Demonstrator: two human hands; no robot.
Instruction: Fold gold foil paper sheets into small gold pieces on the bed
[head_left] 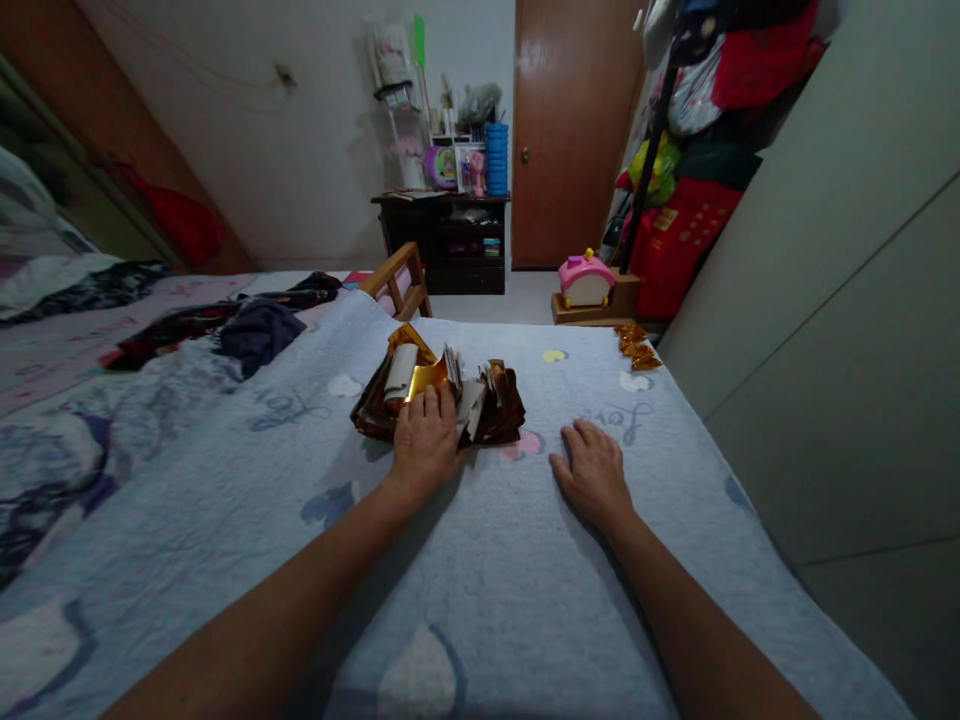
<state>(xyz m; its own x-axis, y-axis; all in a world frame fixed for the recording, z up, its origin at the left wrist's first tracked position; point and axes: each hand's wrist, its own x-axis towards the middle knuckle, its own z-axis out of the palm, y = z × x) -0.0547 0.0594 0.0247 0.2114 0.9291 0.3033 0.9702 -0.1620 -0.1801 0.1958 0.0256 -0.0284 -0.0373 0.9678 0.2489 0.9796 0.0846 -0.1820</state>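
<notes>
A fanned stack of gold foil paper (499, 415), with grey-white backs and dark brown edges, lies on the blue patterned cover. My left hand (427, 435) is at its near side, fingers close together and bent over a shiny gold sheet (426, 378); the thumb is mostly hidden. Some sheets at the left of the stack curl up in a roll (400, 375). To the right of the stack, my right hand (596, 465) rests palm down on the cover, fingers loosely spread, with nothing in it. Several folded gold foil pieces (636, 346) sit at the far right corner.
The light blue cover (480, 580) spreads over the surface before me. Rumpled clothes (262, 330) lie on the bed at left. Past the far edge are a wooden chair (405, 275), a dark cabinet (480, 250) and a pink toy (585, 280). A pale cabinet (847, 330) flanks the right.
</notes>
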